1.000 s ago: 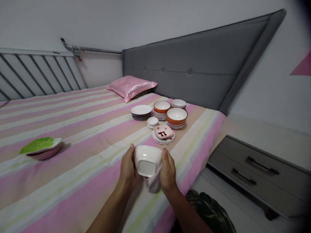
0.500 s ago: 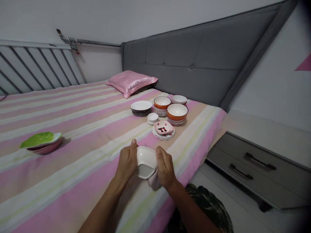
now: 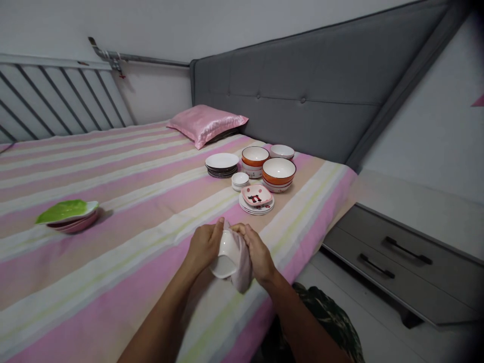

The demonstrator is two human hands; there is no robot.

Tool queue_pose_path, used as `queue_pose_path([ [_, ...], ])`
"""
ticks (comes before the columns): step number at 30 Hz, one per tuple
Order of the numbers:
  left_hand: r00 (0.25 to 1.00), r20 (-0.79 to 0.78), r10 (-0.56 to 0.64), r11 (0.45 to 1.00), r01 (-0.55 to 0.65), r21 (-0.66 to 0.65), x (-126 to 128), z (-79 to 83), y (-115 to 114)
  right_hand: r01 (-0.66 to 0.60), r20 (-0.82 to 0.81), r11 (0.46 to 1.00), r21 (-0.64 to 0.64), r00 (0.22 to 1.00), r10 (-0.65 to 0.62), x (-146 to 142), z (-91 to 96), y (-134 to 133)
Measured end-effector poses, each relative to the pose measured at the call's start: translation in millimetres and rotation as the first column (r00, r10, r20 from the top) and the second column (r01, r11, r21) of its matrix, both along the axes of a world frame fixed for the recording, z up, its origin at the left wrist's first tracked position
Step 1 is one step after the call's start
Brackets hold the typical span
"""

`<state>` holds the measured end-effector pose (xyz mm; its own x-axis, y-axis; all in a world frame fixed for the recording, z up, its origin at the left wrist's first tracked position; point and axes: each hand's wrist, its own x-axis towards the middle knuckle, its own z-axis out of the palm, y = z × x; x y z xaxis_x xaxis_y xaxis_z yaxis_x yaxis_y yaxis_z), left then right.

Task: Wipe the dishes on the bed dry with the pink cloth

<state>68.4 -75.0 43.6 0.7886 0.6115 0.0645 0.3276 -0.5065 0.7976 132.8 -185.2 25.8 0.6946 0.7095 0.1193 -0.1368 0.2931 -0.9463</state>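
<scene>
A small white dish (image 3: 226,259) with rounded corners is held tilted above the bed, its inside facing me. My left hand (image 3: 205,245) grips its left side, thumb up at the rim. My right hand (image 3: 259,253) is closed on a pale pinkish cloth (image 3: 244,267), which is folded over the dish's right edge and hangs below it. Beyond the hands, a pink patterned square dish (image 3: 256,195) rests on a stack of small plates (image 3: 257,209). How the right fingers sit behind the cloth is partly hidden.
Orange-rimmed bowls (image 3: 279,171), a stack of white-topped plates (image 3: 222,162) and small white saucers (image 3: 240,180) stand farther back. Green and pink leaf-shaped dishes (image 3: 68,214) lie at left. A pink pillow (image 3: 207,123) leans near the grey headboard (image 3: 321,83); a drawer cabinet (image 3: 393,257) stands right.
The cloth has come up from below the dish and now covers its right side. My right hand has shifted from the dish's rim onto the cloth. The view has moved slightly.
</scene>
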Motion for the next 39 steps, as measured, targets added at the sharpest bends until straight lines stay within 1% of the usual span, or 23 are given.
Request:
queue_pose_path([
  [1,1.000,0.010,0.011,0.999,-0.011,-0.053,0,-1.8,3,-0.057,-0.136,0.998,0.041,0.989,0.062,2,2.5,-1],
  [2,1.000,0.019,0.022,0.995,-0.020,-0.102,0,-3.2,5,-0.097,-0.250,0.992,0.076,0.962,0.113,3,4.8,-2],
  [3,0.999,0.028,0.031,0.989,-0.026,-0.145,0,-4.3,7,-0.107,-0.329,0.990,0.097,0.935,0.133,5,6.5,-4],
  [4,0.999,0.035,0.039,0.982,-0.032,-0.184,0,-5.1,9,-0.094,-0.371,0.991,0.100,0.920,0.125,6,7.3,-5],
  [5,0.998,0.041,0.048,0.975,-0.038,-0.217,0,-5.6,10,-0.081,-0.378,0.992,0.093,0.919,0.111,7,6.9,-6],
  [7,0.996,0.054,0.074,0.961,-0.057,-0.270,0,-5.4,11,-0.086,-0.329,0.995,0.059,0.939,0.100,10,3.2,-7],
  [10,0.986,0.075,0.148,0.932,-0.114,-0.343,-1,-2.1,13,-0.118,-0.190,0.993,-0.020,0.975,0.112,11,-6.4,-5],
  [12,0.976,0.080,0.201,0.906,-0.154,-0.394,-2,1.5,14,-0.099,-0.061,0.993,-0.064,0.994,0.095,10,-12.4,-2],
  [14,0.970,0.087,0.227,0.892,-0.172,-0.418,-3,5.2,14,-0.059,0.091,0.993,-0.106,0.994,0.069,8,-16.4,0],
  [15,0.968,0.095,0.232,0.894,-0.173,-0.413,-3,6.7,14,-0.031,0.160,0.992,-0.123,0.986,0.051,7,-17.2,1],
  [17,0.970,0.120,0.210,0.917,-0.153,-0.369,-4,9.2,12,0.030,0.275,0.989,-0.147,0.961,0.011,4,-16.4,0],
  [19,0.982,0.135,0.129,0.948,-0.083,-0.307,-5,10.7,9,0.070,0.374,0.983,-0.167,0.927,-0.003,1,-12.3,-4],
  [21,0.993,0.117,0.012,0.970,0.017,-0.243,-6,11.7,7,0.067,0.450,0.978,-0.198,0.892,0.030,-2,-6.6,-9],
  [23,0.994,0.066,-0.091,0.978,0.102,-0.182,-8,12.4,5,0.050,0.496,0.972,-0.230,0.865,0.072,-4,-1.5,-13],
  [25,0.987,-0.004,-0.162,0.983,0.161,-0.091,-10,13.5,3,0.046,0.524,0.968,-0.248,0.846,0.094,-7,1.3,-15],
  [27,0.975,-0.075,-0.207,0.977,0.210,0.027,-11,14.7,1,0.038,0.543,0.967,-0.252,0.832,0.109,-9,1.6,-14],
  [29,0.967,-0.114,-0.227,0.964,0.240,0.112,-12,15.5,-1,0.028,0.547,0.971,-0.237,0.830,0.109,-11,0.0,-12],
  [31,0.976,-0.081,-0.202,0.970,0.210,0.120,-12,15.6,-3,0.035,0.531,0.978,-0.208,0.844,0.083,-12,-2.4,-10],
  [33,0.993,0.019,-0.120,0.991,0.118,0.059,-10,15.0,-3,0.063,0.491,0.983,-0.174,0.870,0.032,-12,-4.6,-8],
  [34,0.995,0.084,-0.054,0.998,0.053,0.015,-10,14.6,-2,0.082,0.460,0.984,-0.155,0.888,-0.002,-12,-5.6,-6],
  [35,0.988,0.156,0.017,0.999,-0.012,-0.032,-9,14.3,-2,0.106,0.420,0.985,-0.132,0.907,-0.041,-11,-6.4,-5],
  [37,0.948,0.285,0.141,0.985,-0.106,-0.133,-6,13.3,-2,0.172,0.327,0.982,-0.082,0.935,-0.136,-8,-7.6,-3],
  [39,0.904,0.356,0.237,0.953,-0.145,-0.267,-2,11.6,-5,0.249,0.247,0.968,-0.034,0.941,-0.234,-4,-8.3,-1],
])
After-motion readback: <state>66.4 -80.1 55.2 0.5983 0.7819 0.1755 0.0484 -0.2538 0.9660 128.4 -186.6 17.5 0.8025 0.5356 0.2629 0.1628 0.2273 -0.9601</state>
